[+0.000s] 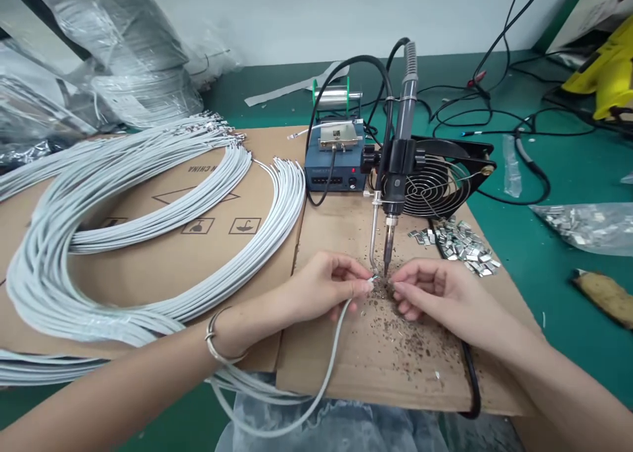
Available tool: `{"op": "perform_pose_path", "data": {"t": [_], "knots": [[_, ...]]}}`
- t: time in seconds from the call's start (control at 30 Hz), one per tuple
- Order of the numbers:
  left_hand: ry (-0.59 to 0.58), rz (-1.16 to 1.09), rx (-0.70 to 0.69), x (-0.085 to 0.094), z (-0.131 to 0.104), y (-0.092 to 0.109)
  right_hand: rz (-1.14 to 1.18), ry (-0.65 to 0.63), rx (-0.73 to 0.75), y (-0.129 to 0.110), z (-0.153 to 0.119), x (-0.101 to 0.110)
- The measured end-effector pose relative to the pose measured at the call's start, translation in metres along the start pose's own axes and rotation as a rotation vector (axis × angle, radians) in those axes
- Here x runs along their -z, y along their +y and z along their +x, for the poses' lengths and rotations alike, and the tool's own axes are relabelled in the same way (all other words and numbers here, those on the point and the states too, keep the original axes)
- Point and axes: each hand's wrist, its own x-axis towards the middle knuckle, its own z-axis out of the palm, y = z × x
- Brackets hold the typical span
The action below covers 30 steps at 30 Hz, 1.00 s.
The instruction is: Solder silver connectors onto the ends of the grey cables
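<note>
Nearest you, a light grey cable (329, 371) loops down past the front edge of the cardboard (321, 241) and rises to your left hand (329, 284), whose thumb and fingers pinch it close to its stripped end, just beside the soldering iron's tip. Your right hand (440, 292) is at the tip's other side, fingers curled and thumb near the forefinger; I cannot tell whether they are closed on anything. Dark specks of debris (413, 346) litter the cardboard between and below your hands. The soldering iron (401, 148) stands almost upright in its clamp, tip down, with a thin metal feed tube (374, 231) alongside. To your left curve thick bundles of grey cables (237, 274); to your right lies a pile of small metal shells (465, 246). Beyond them sit a black fan (430, 185), a blue control box (321, 175) and, farther back, a solder spool (332, 96).
</note>
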Motion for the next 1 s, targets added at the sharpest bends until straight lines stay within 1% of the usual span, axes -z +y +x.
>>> {"op": "perform_pose_path", "data": {"t": [0.1,0.3,0.4,0.53,0.6,0.87,1.0], "knots": [[0.007,-0.007,0.003,0.0002,-0.0008,0.0014,0.14,-0.015,-0.025,0.0034,0.0071,-0.0041],[0.04,-0.056,0.027,-0.0028,-0.0033,0.0058,0.26,-0.009,-0.04,0.0053,0.0057,-0.0047],[0.038,-0.097,0.037,-0.0036,-0.0019,0.0053,0.283,-0.013,-0.043,0.0039,0.0064,-0.0049],[0.005,-0.107,-0.007,-0.0026,-0.0009,0.0032,0.319,-0.008,-0.046,0.0043,0.0078,-0.0045],[0.007,-0.104,-0.011,-0.0023,-0.0016,0.0039,0.331,-0.007,-0.042,0.0051,0.008,-0.0045],[0.001,-0.136,0.002,-0.0051,-0.0033,0.0073,0.322,-0.002,-0.019,0.0067,0.0051,-0.005],[0.006,-0.108,-0.003,-0.0051,-0.0026,0.0063,0.299,0.011,-0.003,0.0063,0.0064,-0.0053]]}}
